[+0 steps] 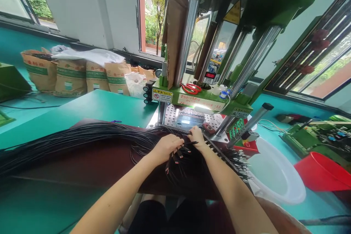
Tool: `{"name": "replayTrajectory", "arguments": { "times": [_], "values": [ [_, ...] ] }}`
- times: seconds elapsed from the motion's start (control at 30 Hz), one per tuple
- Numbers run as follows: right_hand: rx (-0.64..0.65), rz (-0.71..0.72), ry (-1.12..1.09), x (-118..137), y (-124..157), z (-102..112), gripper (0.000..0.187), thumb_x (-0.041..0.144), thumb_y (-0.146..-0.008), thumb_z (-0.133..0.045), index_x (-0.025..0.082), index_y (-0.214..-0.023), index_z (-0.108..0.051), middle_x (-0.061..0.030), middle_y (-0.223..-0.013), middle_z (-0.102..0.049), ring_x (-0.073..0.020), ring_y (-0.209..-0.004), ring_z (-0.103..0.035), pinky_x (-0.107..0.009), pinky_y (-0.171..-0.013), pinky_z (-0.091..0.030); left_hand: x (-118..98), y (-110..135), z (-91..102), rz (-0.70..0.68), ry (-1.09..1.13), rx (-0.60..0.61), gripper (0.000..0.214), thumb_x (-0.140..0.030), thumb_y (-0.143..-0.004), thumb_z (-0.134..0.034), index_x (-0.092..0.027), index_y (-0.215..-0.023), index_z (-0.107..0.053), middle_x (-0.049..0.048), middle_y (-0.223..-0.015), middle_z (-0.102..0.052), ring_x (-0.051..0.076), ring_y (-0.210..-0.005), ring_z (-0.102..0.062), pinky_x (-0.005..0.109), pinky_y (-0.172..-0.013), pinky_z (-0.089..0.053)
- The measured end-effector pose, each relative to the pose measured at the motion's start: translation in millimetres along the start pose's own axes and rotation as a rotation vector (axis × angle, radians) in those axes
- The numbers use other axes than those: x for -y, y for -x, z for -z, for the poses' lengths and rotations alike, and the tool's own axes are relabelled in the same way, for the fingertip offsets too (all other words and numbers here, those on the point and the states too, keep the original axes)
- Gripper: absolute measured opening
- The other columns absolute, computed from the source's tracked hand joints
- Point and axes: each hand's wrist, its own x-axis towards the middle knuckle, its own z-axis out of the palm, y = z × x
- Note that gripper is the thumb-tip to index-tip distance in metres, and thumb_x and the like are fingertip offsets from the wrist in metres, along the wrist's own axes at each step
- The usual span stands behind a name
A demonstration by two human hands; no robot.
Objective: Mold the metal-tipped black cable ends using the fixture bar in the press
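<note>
A thick bundle of black cables point(109, 134) runs in from the left over a dark brown work surface. My left hand point(168, 147) is closed around several of these cables, and their cut ends with reddish wire tips hang below the fingers. Just right of it, my right hand point(196, 138) has its fingers pinched on a black cable at the front edge of the press. What lies exactly between those fingertips is partly hidden. Beyond the hands is a metal mould point(189, 120) on the perforated plate of the green press point(204, 97).
Metal-ended parts point(239, 162) lie in a row right of my right forearm. A white round tub point(274, 170) and a red bucket point(325, 172) stand at the right. Red-handled scissors point(191, 88) rest on the press. Paper sacks point(70, 76) line the back wall.
</note>
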Motion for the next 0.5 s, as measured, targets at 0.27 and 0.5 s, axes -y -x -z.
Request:
{"name": "replayTrajectory", "arguments": {
  "times": [0.27, 0.5],
  "values": [
    [0.007, 0.016, -0.015, 0, 61, 29, 0.03, 0.029, -0.084, -0.043, 0.014, -0.109, -0.05, -0.0069, -0.093, -0.059, -0.0173, -0.084, -0.057, -0.028, -0.077, -0.041, -4, -24, 12.0, 0.487, 0.71, -0.545, 0.022, -0.036, -0.084, -0.042, -0.018, -0.074, -0.05, -0.0061, -0.049, -0.04, 0.008, -0.047, -0.045, 0.027, -0.061, -0.044],
    [0.207, 0.295, 0.303, 12, 101, 36, 0.054, 0.062, -0.063, -0.06, 0.015, -0.089, -0.056, -0.0104, -0.087, -0.062, -0.0262, -0.083, -0.056, -0.036, -0.079, -0.034, 16, -83, 62.7, 0.602, 1.017, -1.079, 0.025, -0.028, -0.08, -0.051, -0.019, -0.061, -0.039, -0.0117, -0.038, -0.025, 0.003, -0.033, -0.027, 0.018, -0.044, -0.035]
  ]
}}
